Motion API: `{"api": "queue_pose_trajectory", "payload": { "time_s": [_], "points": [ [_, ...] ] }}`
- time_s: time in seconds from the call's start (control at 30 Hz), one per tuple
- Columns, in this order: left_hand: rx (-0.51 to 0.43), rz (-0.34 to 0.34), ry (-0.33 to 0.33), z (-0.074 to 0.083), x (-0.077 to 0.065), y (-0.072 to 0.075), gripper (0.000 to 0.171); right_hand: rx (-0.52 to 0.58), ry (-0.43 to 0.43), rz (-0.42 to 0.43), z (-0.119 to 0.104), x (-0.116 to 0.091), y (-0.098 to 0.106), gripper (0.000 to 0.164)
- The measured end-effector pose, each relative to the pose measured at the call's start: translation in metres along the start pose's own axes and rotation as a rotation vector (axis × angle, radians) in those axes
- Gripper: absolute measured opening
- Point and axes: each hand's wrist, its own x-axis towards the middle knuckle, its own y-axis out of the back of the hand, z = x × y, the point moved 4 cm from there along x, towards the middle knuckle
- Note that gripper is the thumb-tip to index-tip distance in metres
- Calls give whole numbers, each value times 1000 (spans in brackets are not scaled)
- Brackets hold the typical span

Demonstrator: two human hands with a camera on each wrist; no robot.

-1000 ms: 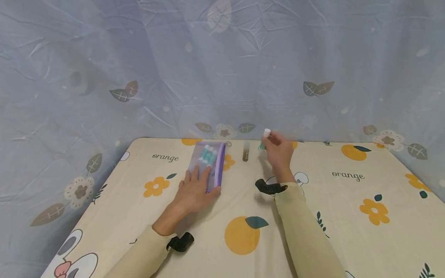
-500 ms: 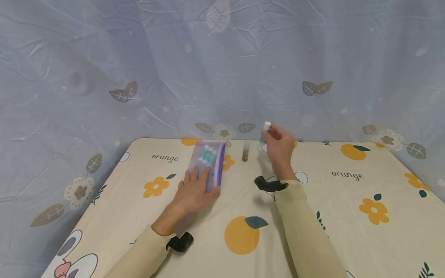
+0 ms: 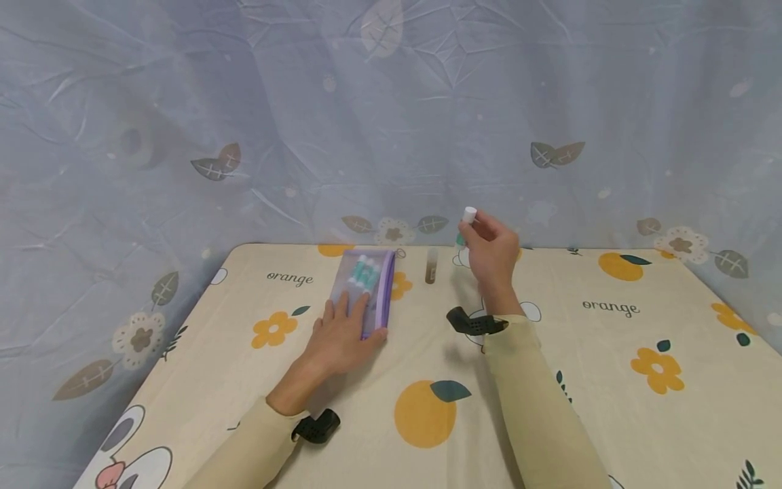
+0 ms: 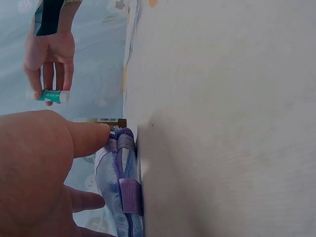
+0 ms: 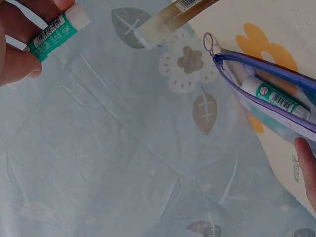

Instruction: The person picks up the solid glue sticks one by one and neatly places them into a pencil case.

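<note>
My left hand (image 3: 339,339) rests with spread fingers on the near part of a translucent zip pouch (image 3: 344,275) with purple trim. Several green-and-white glue sticks (image 3: 365,272) lie inside it. In the right wrist view the zipper side gapes, and one glue stick (image 5: 279,98) shows within. Above the far part of the table, my right hand (image 3: 491,258) pinches another glue stick (image 3: 469,214) between thumb and fingers, white cap up; fingers cover part of its green label (image 5: 52,34). Between pouch and right hand stands a brownish tube-like bottle (image 3: 431,268) with a pale, see-through top.
A cream tablecloth (image 3: 525,421) printed with oranges and flowers covers the table. Behind its far edge hangs a grey-blue patterned curtain (image 3: 391,136), close beyond the bottle and the right hand. The curtain also runs along the left side.
My right hand has risen slightly with the glue stick, lifting it higher above the table. The left hand, pouch and brownish bottle have stayed in place.
</note>
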Motion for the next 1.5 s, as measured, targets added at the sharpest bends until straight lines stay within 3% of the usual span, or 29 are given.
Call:
{"api": "queue_pose_trajectory", "payload": {
  "time_s": [0.73,1.5],
  "points": [
    [-9,-2,8,0,0,-1,80,-17,12,-66,-1,-7,-10,44],
    [14,6,11,1,0,-1,80,7,23,-201,-9,-26,-45,44]
  ]
}}
